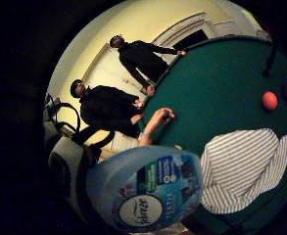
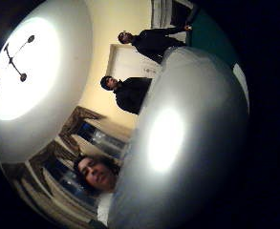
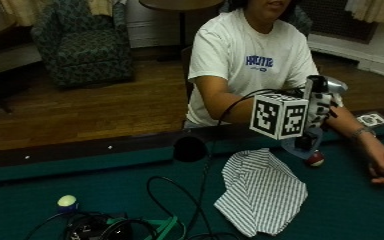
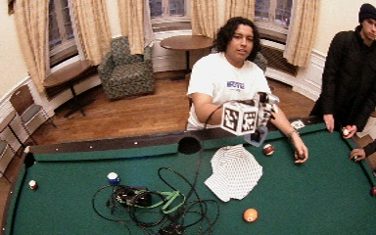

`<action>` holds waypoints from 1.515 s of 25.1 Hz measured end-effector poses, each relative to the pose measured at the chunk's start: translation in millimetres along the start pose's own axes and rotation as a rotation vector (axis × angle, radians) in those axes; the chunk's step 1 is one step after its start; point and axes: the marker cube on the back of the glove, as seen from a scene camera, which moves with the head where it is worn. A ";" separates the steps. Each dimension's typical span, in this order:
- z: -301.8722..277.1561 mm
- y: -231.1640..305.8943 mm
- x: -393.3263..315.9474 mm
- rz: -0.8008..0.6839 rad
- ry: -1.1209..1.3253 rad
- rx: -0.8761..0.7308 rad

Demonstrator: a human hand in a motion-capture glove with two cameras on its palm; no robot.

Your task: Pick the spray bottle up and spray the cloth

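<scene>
Above the green table point(image 3: 352, 210), gloved hand point(image 3: 320, 107) holds spray bottle point(image 1: 145, 193) aloft.

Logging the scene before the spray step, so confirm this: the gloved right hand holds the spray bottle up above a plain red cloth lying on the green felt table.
Wrong in one respect: the cloth is white with thin dark stripes, not plain red, as the outside view shows. The gloved right hand does hold the translucent plastic spray bottle up above it, and the cloth lies on the green felt table.

palm cameras against the spray bottle point(image 1: 145, 193), outside cameras across the table point(image 4: 318, 196), sharing the striped cloth point(image 3: 262, 192)
</scene>
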 end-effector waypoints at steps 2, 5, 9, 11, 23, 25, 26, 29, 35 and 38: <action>16.6 -7.4 15.4 0.003 0.011 0.010; 44.2 -18.3 40.2 0.003 0.023 0.031; 81.4 -29.8 71.2 -0.007 0.027 0.066; 97.1 -33.6 84.5 -0.003 0.029 0.081; 140.5 -49.9 140.6 0.040 0.022 0.134; 142.6 -56.8 143.2 0.036 0.020 0.134; 143.4 -59.8 144.4 0.034 0.018 0.136; 145.3 -67.1 147.7 0.032 0.006 0.138; 145.1 -64.3 155.6 0.103 0.013 0.082; 137.8 -46.9 160.5 0.191 0.080 -0.006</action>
